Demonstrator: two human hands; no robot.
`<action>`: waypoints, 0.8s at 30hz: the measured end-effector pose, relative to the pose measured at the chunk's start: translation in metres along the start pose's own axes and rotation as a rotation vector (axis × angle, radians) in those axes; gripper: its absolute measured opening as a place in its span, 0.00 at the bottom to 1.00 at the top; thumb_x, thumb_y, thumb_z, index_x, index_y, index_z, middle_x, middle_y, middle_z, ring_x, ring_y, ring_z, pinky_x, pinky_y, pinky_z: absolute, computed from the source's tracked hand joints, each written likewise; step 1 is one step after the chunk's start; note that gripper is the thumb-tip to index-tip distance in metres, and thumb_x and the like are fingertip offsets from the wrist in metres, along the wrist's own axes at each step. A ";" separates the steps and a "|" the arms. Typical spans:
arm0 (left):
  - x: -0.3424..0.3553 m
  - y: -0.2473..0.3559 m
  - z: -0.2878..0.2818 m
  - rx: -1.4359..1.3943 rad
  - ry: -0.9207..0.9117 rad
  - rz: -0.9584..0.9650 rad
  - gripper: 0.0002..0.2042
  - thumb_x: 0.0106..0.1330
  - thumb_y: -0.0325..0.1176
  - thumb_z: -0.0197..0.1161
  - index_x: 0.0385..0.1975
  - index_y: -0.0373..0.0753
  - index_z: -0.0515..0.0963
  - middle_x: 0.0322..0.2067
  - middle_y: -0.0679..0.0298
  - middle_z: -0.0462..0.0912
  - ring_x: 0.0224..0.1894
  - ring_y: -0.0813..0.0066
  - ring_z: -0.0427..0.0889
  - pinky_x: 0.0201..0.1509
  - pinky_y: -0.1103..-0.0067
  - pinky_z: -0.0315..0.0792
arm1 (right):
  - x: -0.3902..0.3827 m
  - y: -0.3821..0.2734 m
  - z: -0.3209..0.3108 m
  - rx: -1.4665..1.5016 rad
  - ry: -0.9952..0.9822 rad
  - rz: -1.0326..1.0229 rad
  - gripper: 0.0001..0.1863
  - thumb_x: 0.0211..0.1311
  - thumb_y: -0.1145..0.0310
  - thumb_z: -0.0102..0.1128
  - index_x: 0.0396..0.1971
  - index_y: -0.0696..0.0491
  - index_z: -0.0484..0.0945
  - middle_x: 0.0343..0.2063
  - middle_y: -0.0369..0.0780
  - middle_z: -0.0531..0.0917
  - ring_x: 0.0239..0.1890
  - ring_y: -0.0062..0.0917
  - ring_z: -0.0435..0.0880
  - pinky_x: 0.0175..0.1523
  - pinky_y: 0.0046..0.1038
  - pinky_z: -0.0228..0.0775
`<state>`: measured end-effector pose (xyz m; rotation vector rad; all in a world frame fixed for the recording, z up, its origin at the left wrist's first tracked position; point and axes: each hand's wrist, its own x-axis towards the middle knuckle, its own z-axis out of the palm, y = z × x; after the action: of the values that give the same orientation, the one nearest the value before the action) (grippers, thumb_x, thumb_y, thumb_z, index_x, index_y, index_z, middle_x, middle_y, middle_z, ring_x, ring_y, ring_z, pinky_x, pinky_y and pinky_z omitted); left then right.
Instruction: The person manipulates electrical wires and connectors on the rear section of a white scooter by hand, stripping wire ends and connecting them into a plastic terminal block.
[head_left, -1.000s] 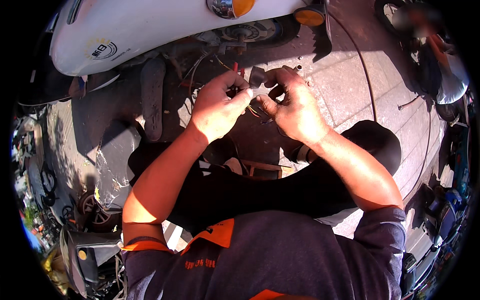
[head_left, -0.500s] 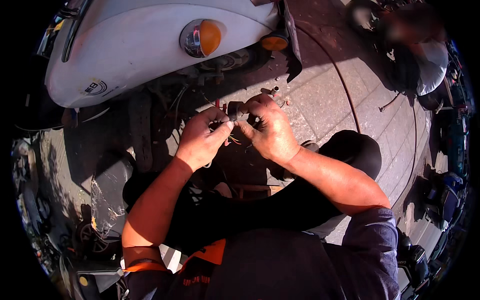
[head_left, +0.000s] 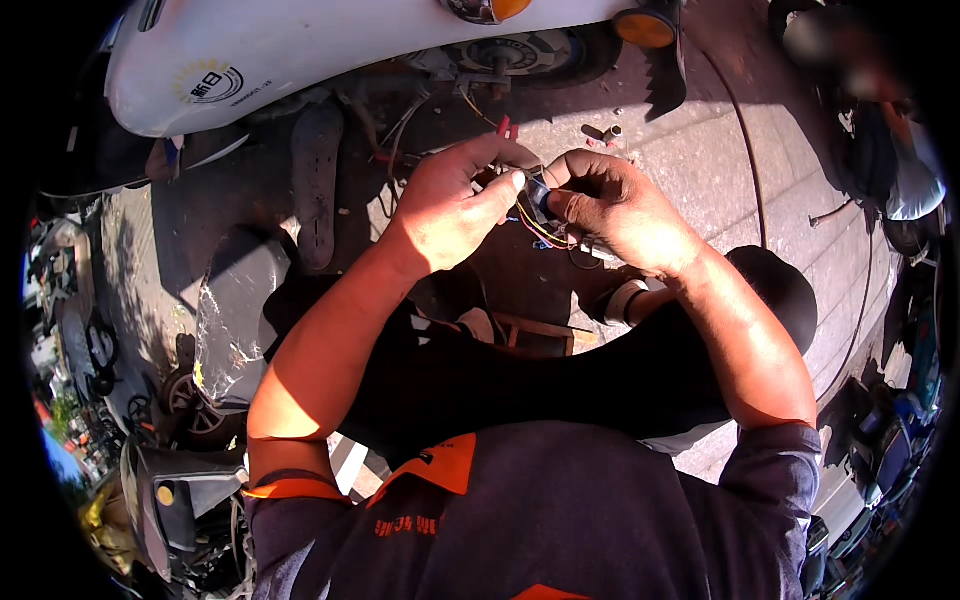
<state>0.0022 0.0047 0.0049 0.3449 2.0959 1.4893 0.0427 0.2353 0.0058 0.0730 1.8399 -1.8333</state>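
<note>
Both hands meet below the white scooter body point(head_left: 370, 40). My left hand point(head_left: 460, 200) pinches a small wire end or connector between thumb and index finger. My right hand point(head_left: 625, 215) closes its fingers round a small dark blue-black part point(head_left: 541, 197) just beside the left thumb. Thin yellow, pink and dark wires point(head_left: 530, 225) loop down beneath the fingers. Red pieces point(head_left: 506, 128) stand just beyond my hands, among cables coming from the scooter's underside. The exact shape of what my fingertips hold is partly hidden.
A worn flat dark board point(head_left: 315, 190) lies left of my hands. A hose point(head_left: 750, 150) crosses the paving on the right. An amber reflector point(head_left: 643, 29) hangs on the scooter. Another vehicle with a white bag point(head_left: 910, 180) stands at the upper right. A dark scuffed panel point(head_left: 225, 320) is at my left.
The view dipped and came back up. My hands have turned slightly; the dark block that stood up between them is now mostly covered by my fingers, and more coloured wire shows beneath them.
</note>
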 end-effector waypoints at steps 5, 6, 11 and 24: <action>-0.003 -0.005 -0.005 0.103 0.008 0.028 0.09 0.80 0.31 0.60 0.53 0.35 0.79 0.38 0.65 0.83 0.33 0.82 0.80 0.35 0.79 0.79 | -0.007 -0.005 0.002 -0.038 -0.051 -0.070 0.07 0.75 0.75 0.66 0.47 0.61 0.83 0.37 0.37 0.85 0.37 0.18 0.83 0.45 0.25 0.79; -0.001 -0.004 -0.008 0.119 0.005 0.039 0.09 0.80 0.32 0.60 0.53 0.35 0.79 0.38 0.66 0.82 0.33 0.82 0.80 0.34 0.79 0.79 | -0.006 -0.008 0.000 -0.040 -0.050 -0.069 0.07 0.76 0.74 0.66 0.47 0.61 0.83 0.37 0.37 0.85 0.37 0.18 0.83 0.45 0.25 0.79; -0.003 -0.008 -0.018 -0.290 -0.124 -0.002 0.10 0.80 0.35 0.59 0.49 0.35 0.80 0.33 0.68 0.80 0.28 0.83 0.77 0.33 0.79 0.78 | -0.008 -0.015 -0.005 0.181 -0.087 -0.006 0.15 0.79 0.64 0.64 0.53 0.61 0.82 0.41 0.35 0.85 0.38 0.17 0.80 0.48 0.23 0.78; -0.004 -0.008 -0.009 -0.354 -0.152 -0.023 0.09 0.79 0.34 0.63 0.50 0.38 0.80 0.39 0.68 0.84 0.35 0.84 0.78 0.41 0.81 0.77 | -0.003 -0.001 0.013 0.116 0.110 -0.168 0.16 0.81 0.60 0.63 0.57 0.56 0.81 0.40 0.36 0.88 0.37 0.17 0.84 0.43 0.23 0.80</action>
<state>0.0016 -0.0070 0.0009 0.2870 1.6746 1.7238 0.0488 0.2243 0.0086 0.0637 1.8618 -2.0893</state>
